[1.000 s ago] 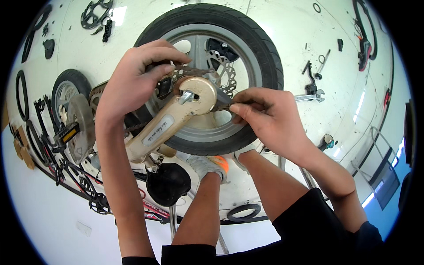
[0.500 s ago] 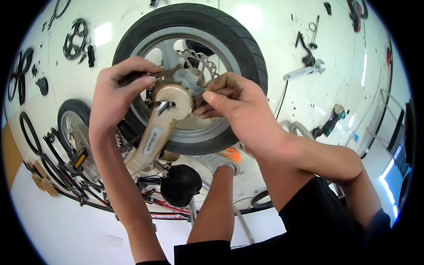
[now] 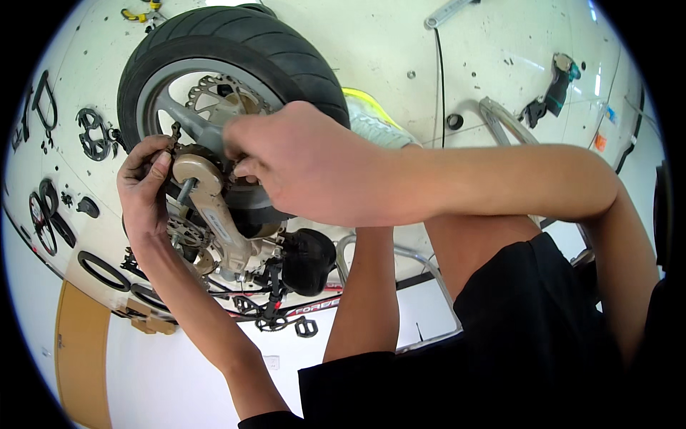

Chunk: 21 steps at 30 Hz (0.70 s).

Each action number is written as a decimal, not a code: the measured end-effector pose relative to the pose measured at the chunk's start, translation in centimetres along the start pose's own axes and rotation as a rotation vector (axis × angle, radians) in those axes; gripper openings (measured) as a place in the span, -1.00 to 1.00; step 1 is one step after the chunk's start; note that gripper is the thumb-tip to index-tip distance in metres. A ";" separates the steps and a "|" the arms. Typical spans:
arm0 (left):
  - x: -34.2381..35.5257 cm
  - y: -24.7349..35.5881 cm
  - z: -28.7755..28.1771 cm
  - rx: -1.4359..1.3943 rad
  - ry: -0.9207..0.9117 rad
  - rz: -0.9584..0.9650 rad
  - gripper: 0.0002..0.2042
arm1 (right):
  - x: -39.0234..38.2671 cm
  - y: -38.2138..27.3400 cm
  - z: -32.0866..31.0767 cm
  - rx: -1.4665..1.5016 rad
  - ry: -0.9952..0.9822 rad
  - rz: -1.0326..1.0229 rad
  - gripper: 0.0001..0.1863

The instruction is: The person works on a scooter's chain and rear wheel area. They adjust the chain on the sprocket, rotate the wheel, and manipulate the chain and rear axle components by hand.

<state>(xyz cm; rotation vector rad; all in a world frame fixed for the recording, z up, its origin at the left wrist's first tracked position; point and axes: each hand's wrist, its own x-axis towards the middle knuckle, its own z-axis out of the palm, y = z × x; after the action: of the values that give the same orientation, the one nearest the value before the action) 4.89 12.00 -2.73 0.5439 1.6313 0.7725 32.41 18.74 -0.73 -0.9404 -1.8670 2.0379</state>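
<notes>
A thick black-tyred wheel (image 3: 289, 61) with a grey cast rim leans in front of me, a perforated brake disc (image 3: 204, 91) at its hub. A beige metal arm (image 3: 214, 211) runs from the hub toward me, with a bolt in its rounded end. To the left of that end, my left hand (image 3: 145, 179) pinches a dark, greasy linked piece that looks like a chain (image 3: 176, 134). My right hand (image 3: 321, 164) reaches across the wheel with curled fingers beside the hub. Those fingertips are blurred, and whatever they hold is hidden.
A black saddle (image 3: 307, 261) is below the wheel, near red bicycle frame tubes (image 3: 314, 307). On the floor lie a chainring (image 3: 93, 132), yellow-handled pliers (image 3: 141, 13), a wrench (image 3: 450, 11), a cordless power tool (image 3: 556, 89) and a loose tyre (image 3: 103, 272). My shoe (image 3: 375, 114) is right of the wheel.
The view has shifted, and the wheel sits farther left with more tread showing. My right hand has swung across the hub area; my left hand still pinches the dark piece.
</notes>
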 end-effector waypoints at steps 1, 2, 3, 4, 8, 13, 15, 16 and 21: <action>0.0 -0.1 0.1 0.005 0.005 0.007 -0.81 | 0.2 0.3 -0.4 -0.193 -0.037 -0.149 -0.86; 0.0 -0.1 -0.1 0.012 0.015 -0.012 -0.81 | 0.3 0.4 -0.8 -0.388 -0.075 -0.298 -0.85; -0.1 0.0 -0.4 0.018 0.025 -0.031 -0.81 | 0.2 0.5 -1.2 -0.554 -0.110 -0.396 -0.81; -0.1 0.0 -0.6 0.025 0.035 -0.048 -0.80 | 0.3 0.8 -1.5 -0.585 -0.095 -0.463 -0.86; 0.1 -0.1 -1.0 0.024 0.026 -0.049 -0.81 | 0.8 1.3 -1.7 -0.772 -0.051 -0.645 -0.97; 0.1 -0.2 -1.0 0.026 0.002 -0.062 -0.81 | 1.1 1.5 -1.7 -0.844 0.092 -0.715 -0.94; 0.1 -0.1 -1.1 0.022 -0.007 -0.065 -0.81 | 1.3 1.7 -1.7 -0.859 0.133 -0.705 -0.93; 0.1 -0.1 -1.1 0.017 -0.012 -0.071 -0.81 | 1.4 1.7 -1.7 -0.870 0.140 -0.700 -0.92; 0.4 -0.6 -1.7 0.025 0.012 -0.039 -0.78 | 1.8 1.6 -1.7 -0.920 0.135 -0.689 -0.91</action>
<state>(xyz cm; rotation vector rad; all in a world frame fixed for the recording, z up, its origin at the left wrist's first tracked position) 3.21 11.54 -3.26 0.5246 1.6598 0.7288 32.40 20.88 -2.79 -0.4245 -2.5746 0.6851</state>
